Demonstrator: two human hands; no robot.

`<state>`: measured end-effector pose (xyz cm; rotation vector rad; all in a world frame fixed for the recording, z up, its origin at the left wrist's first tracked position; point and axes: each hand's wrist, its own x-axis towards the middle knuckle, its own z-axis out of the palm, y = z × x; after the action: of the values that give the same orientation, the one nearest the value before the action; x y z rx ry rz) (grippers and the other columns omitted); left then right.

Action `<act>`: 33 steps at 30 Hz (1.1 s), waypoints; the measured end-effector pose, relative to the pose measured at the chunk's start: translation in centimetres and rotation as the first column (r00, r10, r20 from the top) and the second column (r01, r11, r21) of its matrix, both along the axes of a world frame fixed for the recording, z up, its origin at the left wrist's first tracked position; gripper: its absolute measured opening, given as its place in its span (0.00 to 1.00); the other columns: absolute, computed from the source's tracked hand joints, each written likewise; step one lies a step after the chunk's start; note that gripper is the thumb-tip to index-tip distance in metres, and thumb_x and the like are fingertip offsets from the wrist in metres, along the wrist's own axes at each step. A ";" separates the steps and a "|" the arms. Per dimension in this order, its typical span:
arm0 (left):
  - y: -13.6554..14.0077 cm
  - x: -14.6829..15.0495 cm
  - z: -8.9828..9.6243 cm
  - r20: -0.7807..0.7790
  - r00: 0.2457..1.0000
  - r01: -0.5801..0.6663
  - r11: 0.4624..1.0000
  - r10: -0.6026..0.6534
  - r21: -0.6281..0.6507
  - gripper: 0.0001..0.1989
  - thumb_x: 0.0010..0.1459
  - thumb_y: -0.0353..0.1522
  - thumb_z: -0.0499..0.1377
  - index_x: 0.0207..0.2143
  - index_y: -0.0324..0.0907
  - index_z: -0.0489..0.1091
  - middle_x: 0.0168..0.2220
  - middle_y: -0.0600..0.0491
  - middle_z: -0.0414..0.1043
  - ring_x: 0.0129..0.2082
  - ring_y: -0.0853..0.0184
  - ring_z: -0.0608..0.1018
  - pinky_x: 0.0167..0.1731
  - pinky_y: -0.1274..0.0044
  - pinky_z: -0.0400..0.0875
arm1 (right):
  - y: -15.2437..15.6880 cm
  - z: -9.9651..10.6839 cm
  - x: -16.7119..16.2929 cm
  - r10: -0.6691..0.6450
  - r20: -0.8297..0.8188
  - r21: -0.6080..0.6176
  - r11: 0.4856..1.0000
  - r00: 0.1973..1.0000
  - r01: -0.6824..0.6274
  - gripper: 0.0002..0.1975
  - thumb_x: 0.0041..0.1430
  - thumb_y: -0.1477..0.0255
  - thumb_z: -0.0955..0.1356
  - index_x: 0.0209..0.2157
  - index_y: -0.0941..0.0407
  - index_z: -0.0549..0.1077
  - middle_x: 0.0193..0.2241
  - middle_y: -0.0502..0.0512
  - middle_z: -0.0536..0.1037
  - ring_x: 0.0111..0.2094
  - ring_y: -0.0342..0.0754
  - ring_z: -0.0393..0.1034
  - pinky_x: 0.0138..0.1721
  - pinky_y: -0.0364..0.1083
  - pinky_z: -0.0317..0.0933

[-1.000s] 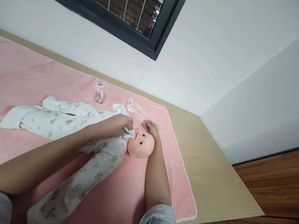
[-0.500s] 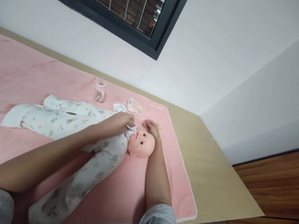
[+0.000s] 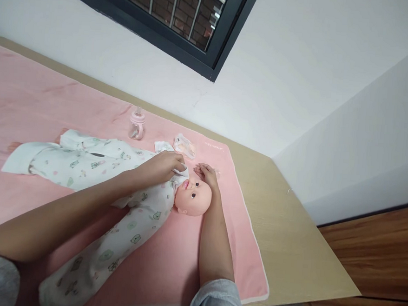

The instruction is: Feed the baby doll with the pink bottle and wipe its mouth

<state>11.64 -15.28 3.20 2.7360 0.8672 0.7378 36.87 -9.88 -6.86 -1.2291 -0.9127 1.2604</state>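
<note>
Faint, illegible lettering (image 3: 215, 147) on pink mat (image 3: 26, 89) near doll (image 3: 197, 204)

The desk (image 3: 289, 233) in front of me is topped in pale wood, and a white-edged pink mat (image 3: 29, 94) lies over much of it, leaving bare strips along the far side and at the right end. On the mat a doll (image 3: 197, 203) in printed white clothes lies face up, head toward the right end, one sleeve (image 3: 113, 249) stretched toward the near edge. Beyond the doll a bottle (image 3: 137, 126) stands upright, and a clear packet (image 3: 184, 145) lies nearer the head.
</note>
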 end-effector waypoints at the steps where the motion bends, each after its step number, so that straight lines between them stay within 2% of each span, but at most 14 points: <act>1: 0.1 0.0 0.0 0.014 1.000 0.001 1.000 -0.001 0.006 0.10 0.44 0.18 0.47 0.19 0.40 0.61 0.31 0.50 0.71 0.32 0.64 0.70 0.31 0.74 0.58 | 0.0 0.0 0.0 0.001 0.002 0.001 1.000 1.000 -0.001 0.03 0.55 0.76 0.70 0.34 0.58 0.74 0.29 0.52 0.80 0.33 0.42 0.77 0.49 0.44 0.71; 5: 0.1 -0.2 0.2 0.043 0.999 0.006 1.000 -0.006 -0.012 0.11 0.44 0.18 0.47 0.21 0.40 0.64 0.32 0.51 0.72 0.32 0.65 0.70 0.31 0.74 0.58 | 0.0 0.0 0.0 -0.007 0.003 -0.005 1.000 1.000 0.007 0.03 0.55 0.77 0.69 0.33 0.58 0.74 0.29 0.52 0.80 0.33 0.42 0.77 0.48 0.44 0.71; 15: -1.4 -0.7 1.4 0.058 0.989 0.147 0.965 -0.138 -0.216 0.13 0.39 0.18 0.47 0.22 0.39 0.67 0.33 0.54 0.72 0.31 0.68 0.72 0.31 0.78 0.59 | 0.0 0.1 -0.1 -0.011 0.000 -0.018 1.000 1.000 0.011 0.03 0.56 0.78 0.68 0.33 0.57 0.75 0.28 0.52 0.80 0.32 0.41 0.77 0.49 0.44 0.71; 19: -1.7 -0.1 1.2 -0.004 0.987 0.159 0.965 -0.163 -0.209 0.15 0.38 0.17 0.47 0.23 0.40 0.68 0.33 0.53 0.72 0.32 0.67 0.72 0.33 0.77 0.59 | 0.0 0.2 -0.2 -0.020 0.002 -0.007 1.000 1.000 0.020 0.03 0.53 0.77 0.70 0.33 0.57 0.75 0.28 0.51 0.80 0.32 0.42 0.76 0.48 0.44 0.71; 26: -1.2 0.4 0.5 0.013 0.991 0.135 0.986 -0.134 -0.103 0.11 0.39 0.17 0.47 0.20 0.40 0.62 0.32 0.52 0.71 0.31 0.65 0.71 0.32 0.75 0.59 | -0.1 0.3 -0.2 -0.024 0.010 -0.011 1.000 1.000 0.025 0.03 0.52 0.76 0.71 0.32 0.57 0.75 0.28 0.52 0.80 0.32 0.42 0.76 0.49 0.45 0.71; 33: -1.4 0.6 0.9 -0.017 0.999 0.047 0.992 -0.049 -0.115 0.10 0.46 0.19 0.49 0.20 0.40 0.62 0.30 0.51 0.70 0.29 0.65 0.71 0.30 0.75 0.58 | 0.0 0.3 -0.1 -0.014 0.000 -0.013 1.000 1.000 0.014 0.04 0.53 0.76 0.71 0.33 0.58 0.75 0.29 0.51 0.80 0.32 0.42 0.76 0.49 0.45 0.71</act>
<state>12.23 -16.65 4.10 2.6571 0.8184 0.6318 36.73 -9.91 -6.52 -1.2432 -0.8955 1.2567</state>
